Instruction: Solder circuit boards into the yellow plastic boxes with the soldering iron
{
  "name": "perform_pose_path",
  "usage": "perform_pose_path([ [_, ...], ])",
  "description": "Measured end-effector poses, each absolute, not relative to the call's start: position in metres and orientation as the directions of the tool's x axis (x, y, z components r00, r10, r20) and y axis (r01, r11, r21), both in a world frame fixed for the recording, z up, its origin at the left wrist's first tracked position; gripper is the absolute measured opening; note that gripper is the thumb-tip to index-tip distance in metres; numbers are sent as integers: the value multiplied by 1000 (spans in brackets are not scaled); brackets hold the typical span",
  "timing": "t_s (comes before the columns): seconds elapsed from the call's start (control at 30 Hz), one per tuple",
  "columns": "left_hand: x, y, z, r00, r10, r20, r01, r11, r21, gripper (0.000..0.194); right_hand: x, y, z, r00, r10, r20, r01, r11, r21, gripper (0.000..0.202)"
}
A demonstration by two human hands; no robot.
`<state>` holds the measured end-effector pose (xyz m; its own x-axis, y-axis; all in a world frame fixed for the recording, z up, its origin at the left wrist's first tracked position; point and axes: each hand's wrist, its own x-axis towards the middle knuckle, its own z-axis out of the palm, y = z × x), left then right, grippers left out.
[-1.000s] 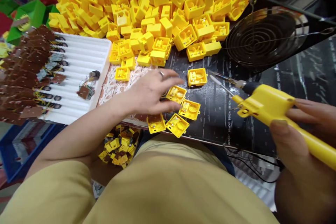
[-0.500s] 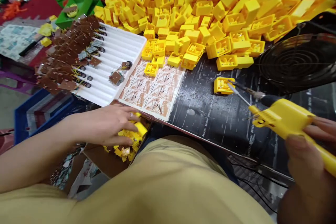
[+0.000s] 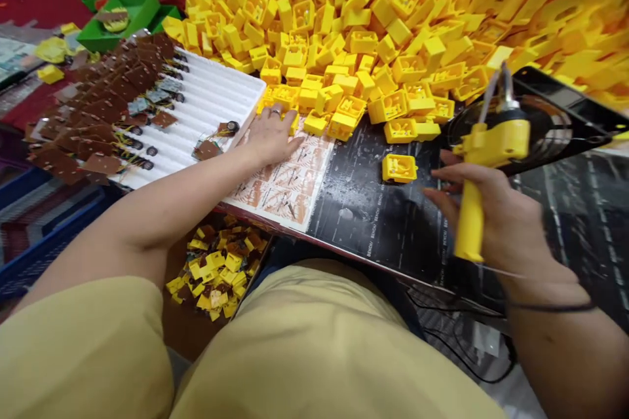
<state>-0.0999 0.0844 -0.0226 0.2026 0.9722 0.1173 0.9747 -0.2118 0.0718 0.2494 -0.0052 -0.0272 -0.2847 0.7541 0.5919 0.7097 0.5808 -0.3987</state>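
Observation:
My left hand (image 3: pixel 269 136) reaches over the front of the pile, its fingers on or just above small yellow plastic cases (image 3: pixel 293 123). Its thumb sticks out to the side, and the fingertips are partly hidden. In my right hand (image 3: pixel 496 209) is a yellow soldering gun (image 3: pixel 469 216), held upright by its handle, with the metal tip pointing up in front of a black fan (image 3: pixel 550 124). One open yellow case (image 3: pixel 399 169) with small parts inside sits alone on the black bench mat (image 3: pixel 354 209), left of my right hand.
A big heap of yellow cases (image 3: pixel 344 33) fills the back. On a white ribbed foam tray (image 3: pixel 211 85) lie brown circuit boards (image 3: pixel 108 98) with wires. Below the edge, a carton holds finished-looking yellow pieces (image 3: pixel 216 281). Green bins (image 3: pixel 122 13) stand back left; cables (image 3: pixel 472 360) hang below right.
My left hand has moved from above the carton up to the cases at the pile's front. My right hand has swung the soldering gun away from the lone case and turned it upright.

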Motion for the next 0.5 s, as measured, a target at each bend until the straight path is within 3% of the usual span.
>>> perform_pose_path([
  [0.13,-106,75,-29,292,939,181,943,-314,106,47,257,25,-32,-433,705,561,711,650,-269,35],
  [0.27,-92,35,-28,508,835,210,833,-539,129,42,254,49,-44,-510,682,525,682,692,-237,36],
  [0.4,-58,4,-28,833,481,274,462,-877,135,39,243,52,-51,-541,670,509,647,718,-258,37],
  [0.5,-40,2,-23,923,297,245,281,-954,100,44,243,31,-38,-538,683,493,648,710,-276,39],
])
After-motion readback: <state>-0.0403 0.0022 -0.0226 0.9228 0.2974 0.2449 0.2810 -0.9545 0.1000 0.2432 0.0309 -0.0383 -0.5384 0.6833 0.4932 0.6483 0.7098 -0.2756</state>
